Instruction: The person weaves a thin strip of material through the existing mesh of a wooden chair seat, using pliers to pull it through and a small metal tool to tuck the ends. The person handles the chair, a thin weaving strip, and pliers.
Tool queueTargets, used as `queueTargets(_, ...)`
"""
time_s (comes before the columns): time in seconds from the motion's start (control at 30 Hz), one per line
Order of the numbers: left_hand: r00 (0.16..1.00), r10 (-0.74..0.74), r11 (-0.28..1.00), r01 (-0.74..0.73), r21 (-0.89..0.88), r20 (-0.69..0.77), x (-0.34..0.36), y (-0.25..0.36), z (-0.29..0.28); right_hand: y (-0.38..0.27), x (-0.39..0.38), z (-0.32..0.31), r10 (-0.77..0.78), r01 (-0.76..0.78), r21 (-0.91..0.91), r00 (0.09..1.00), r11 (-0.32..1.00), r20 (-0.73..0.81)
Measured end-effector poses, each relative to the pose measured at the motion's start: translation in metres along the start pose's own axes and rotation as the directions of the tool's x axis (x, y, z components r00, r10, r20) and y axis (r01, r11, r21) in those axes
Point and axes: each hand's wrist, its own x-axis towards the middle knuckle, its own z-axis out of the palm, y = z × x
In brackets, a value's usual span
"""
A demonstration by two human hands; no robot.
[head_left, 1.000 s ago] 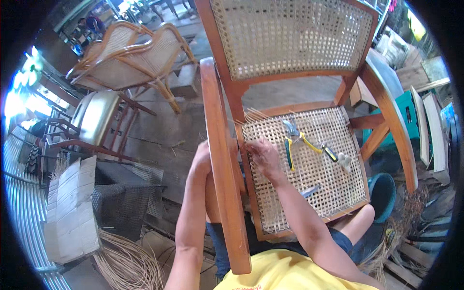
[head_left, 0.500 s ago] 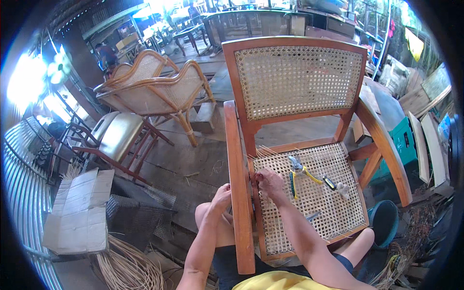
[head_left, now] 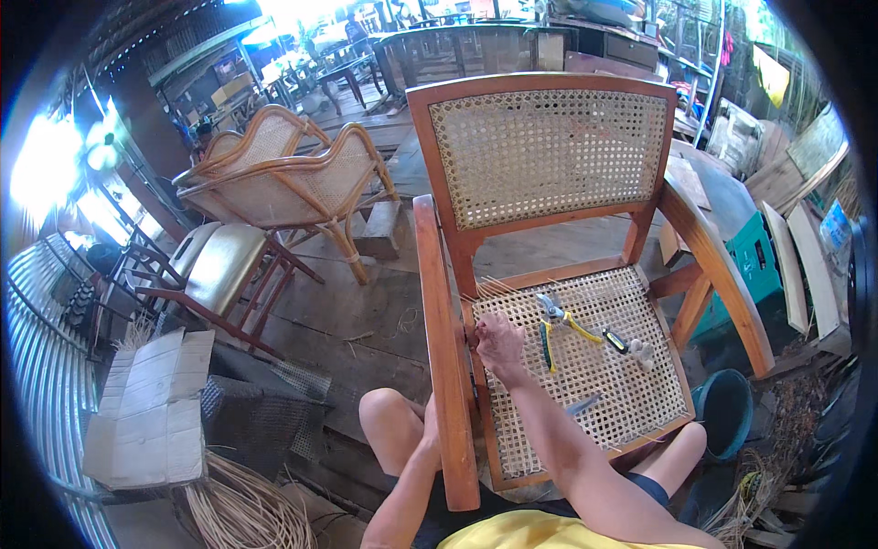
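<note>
A wooden armchair with a woven cane seat (head_left: 529, 446) and cane back (head_left: 549, 156) stands before me. My right hand (head_left: 498, 343) is closed at the seat's left edge, beside the left armrest (head_left: 444, 366); what its fingers hold is hidden. My left hand (head_left: 431, 428) is low behind that armrest, its fingers out of sight. Loose cane ends (head_left: 497, 286) stick up at the seat's back left corner. On the seat lie pruning shears (head_left: 556, 313) with yellow handles, a small yellow-and-black tool (head_left: 615, 340), a pale lump (head_left: 643, 355) and a flat metal blade (head_left: 583, 403).
Left of the chair are a flattened cardboard box (head_left: 151, 412), a bundle of cane strands (head_left: 247, 503) and a gold-seated chair (head_left: 224, 265). Rattan chairs (head_left: 293, 183) stand farther back. To the right are a dark bucket (head_left: 722, 416), a green crate (head_left: 745, 265) and planks (head_left: 817, 261).
My left hand has moved down and toward me, behind the armrest. My right hand has turned and closed more at the seat's left edge. The view has shifted slightly.
</note>
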Motion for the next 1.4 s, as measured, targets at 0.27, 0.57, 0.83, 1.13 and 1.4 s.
queueTargets(0.27, 0.799, 0.601, 0.259, -0.181, 0.949, -0.011, -0.100, -0.027, 0.121, 0.012, -0.002, 0.015, -0.099, 0.099, 0.079, 0.995, 0.992, -0.008)
queueTargets(0.57, 0.837, 0.325, -0.070, -0.443, 0.894, 0.441, -0.094, -0.047, 0.172, 0.068, -0.020, -0.101, 0.056, -0.031, 0.182, 0.989, 0.983, -0.136)
queueTargets(0.83, 0.913, 0.287, 0.109, -0.332, 0.937, 0.290, -0.005, -0.069, 0.195, 0.082, -0.041, -0.150, 0.232, -0.209, -0.238, 0.970, 0.948, 0.074)
queueTargets(1.13, 0.797, 0.173, -0.303, -0.515, 0.802, 0.578, -0.014, -0.100, 0.203, 0.076, -0.011, -0.129, 0.250, -0.039, -0.642, 0.938, 0.766, 0.241)
queueTargets(1.4, 0.846, 0.131, -0.343, -0.450, 0.825, 0.517, -0.003, -0.101, 0.206, 0.095, -0.052, -0.230, -0.001, -0.113, 0.284, 0.928, 0.952, 0.373)
